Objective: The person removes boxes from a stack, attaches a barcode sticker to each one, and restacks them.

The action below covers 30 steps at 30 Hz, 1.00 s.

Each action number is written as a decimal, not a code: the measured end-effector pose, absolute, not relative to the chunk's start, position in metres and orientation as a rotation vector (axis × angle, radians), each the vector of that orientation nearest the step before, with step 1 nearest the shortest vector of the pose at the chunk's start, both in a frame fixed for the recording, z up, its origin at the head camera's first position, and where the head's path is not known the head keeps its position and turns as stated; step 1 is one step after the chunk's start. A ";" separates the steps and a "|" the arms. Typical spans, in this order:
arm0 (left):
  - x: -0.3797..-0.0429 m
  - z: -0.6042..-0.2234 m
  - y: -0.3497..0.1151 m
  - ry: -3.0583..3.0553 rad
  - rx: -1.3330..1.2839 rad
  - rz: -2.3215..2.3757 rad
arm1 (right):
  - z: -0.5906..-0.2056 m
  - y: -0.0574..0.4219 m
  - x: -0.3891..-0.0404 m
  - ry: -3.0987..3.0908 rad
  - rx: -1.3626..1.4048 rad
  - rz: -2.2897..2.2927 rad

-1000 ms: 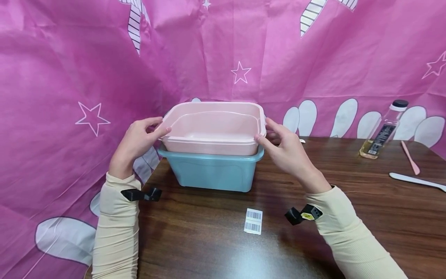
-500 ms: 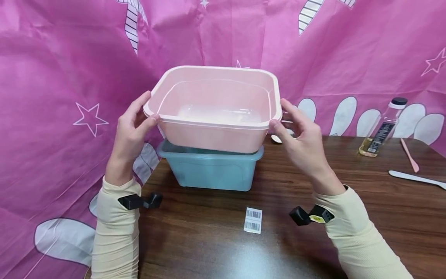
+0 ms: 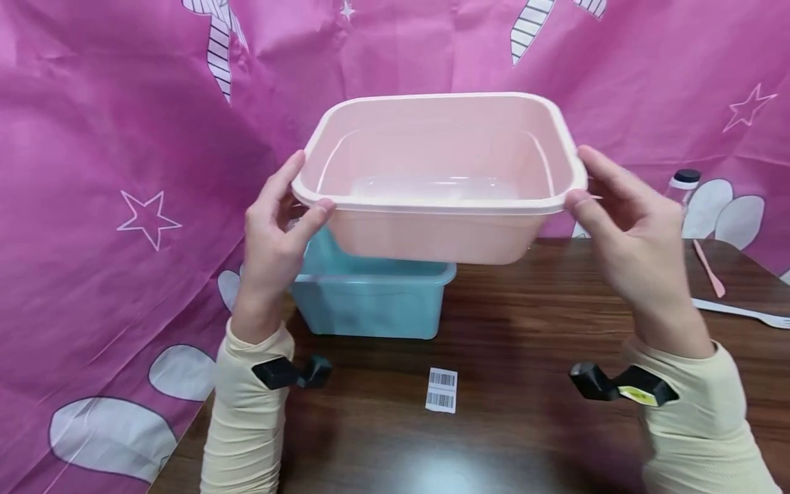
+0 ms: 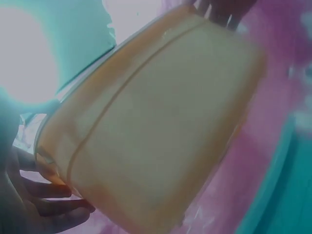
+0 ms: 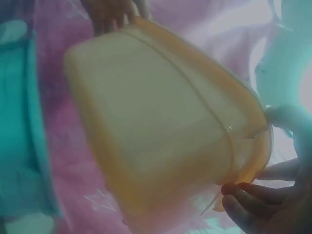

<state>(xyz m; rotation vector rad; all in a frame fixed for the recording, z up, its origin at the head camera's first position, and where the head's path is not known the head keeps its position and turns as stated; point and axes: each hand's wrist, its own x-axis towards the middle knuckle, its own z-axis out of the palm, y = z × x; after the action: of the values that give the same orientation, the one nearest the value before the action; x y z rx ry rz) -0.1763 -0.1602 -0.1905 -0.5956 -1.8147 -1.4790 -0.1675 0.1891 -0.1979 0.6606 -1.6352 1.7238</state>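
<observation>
A pink plastic basin is held up in the air between both hands, its open top tilted toward me. My left hand grips its left end, thumb over the rim and fingers beneath. At the opposite end my right hand holds the rim in the same way. Both wrist views look at the underside of the basin, with fingers curled at its corner. Below and behind it, a blue basin stands on the table, partly covered by the pink one in the head view.
A barcode label lies on the dark wooden table. To the right are a white fork and a thin pink utensil. A black-capped bottle is mostly hidden behind my right hand. A pink curtain hangs behind.
Both hands have lifted the pink basin up out of the blue basin and carried it to the right and closer. The blue basin has stayed on the table.
</observation>
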 end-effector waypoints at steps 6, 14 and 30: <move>-0.182 -0.194 -0.115 -1.796 -0.644 -1.508 | -0.195 0.232 -0.162 -1.455 0.591 1.928; -0.185 -0.203 -0.066 -1.796 -0.667 -1.551 | -0.201 0.291 -0.167 -1.464 0.618 1.961; -0.187 -0.246 0.005 -2.076 -0.552 -1.498 | -0.231 0.407 -0.190 -1.939 0.720 1.888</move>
<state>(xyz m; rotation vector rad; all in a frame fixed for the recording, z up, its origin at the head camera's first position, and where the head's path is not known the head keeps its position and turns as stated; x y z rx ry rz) -0.1869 0.0054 -0.2460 -0.5525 -2.0756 -1.4977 -0.1904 0.4070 -0.2310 0.7197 -1.9392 1.8880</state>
